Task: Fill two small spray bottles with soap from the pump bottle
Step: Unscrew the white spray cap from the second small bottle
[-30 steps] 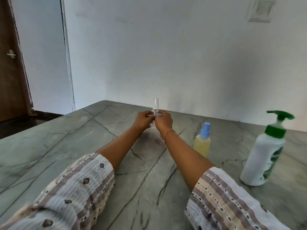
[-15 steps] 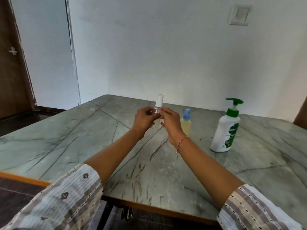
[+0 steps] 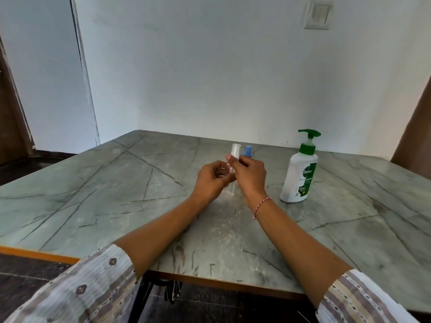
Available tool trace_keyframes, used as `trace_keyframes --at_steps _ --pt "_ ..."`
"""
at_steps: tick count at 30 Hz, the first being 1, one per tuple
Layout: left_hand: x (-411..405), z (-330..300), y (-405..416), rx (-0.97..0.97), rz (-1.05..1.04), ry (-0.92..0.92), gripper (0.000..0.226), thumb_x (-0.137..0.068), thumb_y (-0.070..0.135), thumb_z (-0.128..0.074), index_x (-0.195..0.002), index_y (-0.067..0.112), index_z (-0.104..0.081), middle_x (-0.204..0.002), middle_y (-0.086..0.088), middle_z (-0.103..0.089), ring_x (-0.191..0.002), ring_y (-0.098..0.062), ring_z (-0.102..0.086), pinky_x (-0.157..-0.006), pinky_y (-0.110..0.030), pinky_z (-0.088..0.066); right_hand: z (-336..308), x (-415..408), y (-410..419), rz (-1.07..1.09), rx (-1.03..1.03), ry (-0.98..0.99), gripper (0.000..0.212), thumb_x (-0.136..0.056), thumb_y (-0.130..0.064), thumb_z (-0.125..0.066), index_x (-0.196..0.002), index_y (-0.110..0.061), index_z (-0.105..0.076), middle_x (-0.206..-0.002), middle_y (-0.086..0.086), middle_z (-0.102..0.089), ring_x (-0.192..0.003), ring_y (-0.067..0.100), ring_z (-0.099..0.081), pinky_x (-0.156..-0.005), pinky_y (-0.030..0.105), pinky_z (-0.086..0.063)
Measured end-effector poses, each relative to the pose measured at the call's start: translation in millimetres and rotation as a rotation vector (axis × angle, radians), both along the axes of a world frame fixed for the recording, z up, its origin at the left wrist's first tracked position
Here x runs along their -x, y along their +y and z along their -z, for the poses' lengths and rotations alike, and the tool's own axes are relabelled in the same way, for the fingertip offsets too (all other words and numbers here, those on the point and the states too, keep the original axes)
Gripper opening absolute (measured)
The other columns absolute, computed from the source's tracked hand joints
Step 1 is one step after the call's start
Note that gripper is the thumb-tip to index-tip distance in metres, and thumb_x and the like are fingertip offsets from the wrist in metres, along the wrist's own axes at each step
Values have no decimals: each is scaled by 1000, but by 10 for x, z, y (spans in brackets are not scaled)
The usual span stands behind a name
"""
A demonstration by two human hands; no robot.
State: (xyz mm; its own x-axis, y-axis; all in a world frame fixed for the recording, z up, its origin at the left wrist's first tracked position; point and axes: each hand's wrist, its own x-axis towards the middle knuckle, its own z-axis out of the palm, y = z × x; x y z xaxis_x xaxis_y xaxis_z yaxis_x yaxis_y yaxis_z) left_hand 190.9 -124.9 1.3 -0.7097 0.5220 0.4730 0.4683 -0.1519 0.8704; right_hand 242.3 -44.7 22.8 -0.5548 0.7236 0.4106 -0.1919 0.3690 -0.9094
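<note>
A small clear spray bottle with a white cap (image 3: 235, 150) is held upright above the marble table (image 3: 116, 194). My left hand (image 3: 211, 180) grips its clear body. My right hand (image 3: 249, 177) pinches the neck just under the white cap. Right behind my right hand stands a second small spray bottle with a blue cap (image 3: 248, 151); only its top shows. The white pump bottle (image 3: 299, 176) with a green pump stands on the table to the right of my hands, apart from them.
The table's near edge (image 3: 39, 254) has an orange wooden trim, with dark floor below it. A white wall runs behind the table, with a switch plate (image 3: 318, 14) high up. A brown door (image 3: 9, 127) is at far left.
The view has pulled back and the table's near edge came into sight. My right hand has closed over the clear bottle's neck; both hands hold it lower and nearer the blue-capped bottle.
</note>
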Motion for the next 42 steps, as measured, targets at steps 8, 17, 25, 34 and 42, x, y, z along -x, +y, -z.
trace_keyframes --at_steps 8,17,25,34,42 --pt "70 -28 -24 8 151 -84 21 -80 7 -68 -100 2 -64 -80 -7 -65 -69 -10 -61 -64 -18 -48 -150 -98 219 -235 -102 -89 28 -77 -22 -73 -100 -12 -63 -95 9 -68 -83 17 -64 -76 30 -53" --pt "83 7 -26 61 135 -46 19 -79 9 -69 -97 5 -64 -77 -2 -66 -67 -7 -61 -65 -17 -49 -188 -92 311 -202 -218 -190 54 -77 -18 -73 -126 -19 -48 -102 -1 -57 -92 14 -58 -82 25 -48" --pt "127 -2 -58 122 71 -24 20 -78 7 -70 -97 3 -64 -89 -19 -66 -80 -25 -61 -81 -39 -51 -182 -122 390 -244 -125 -213 53 -77 -20 -73 -122 -20 -47 -92 0 -62 -99 21 -60 -93 38 -50" --pt "193 -2 -79 245 -34 137 25 -76 13 -74 -99 10 -66 -92 -15 -69 -88 -29 -65 -86 -39 -52 -152 -123 419 -168 -227 -261 28 -78 -26 -72 -99 -11 -64 -95 8 -66 -81 16 -61 -74 25 -53" --pt "239 20 -50 327 -119 321 31 -75 18 -75 -104 12 -65 -76 6 -61 -65 -5 -55 -62 -6 -42 -161 -132 413 -278 -110 -364 26 -78 -32 -72 -90 -10 -63 -79 6 -65 -64 10 -62 -58 21 -55"
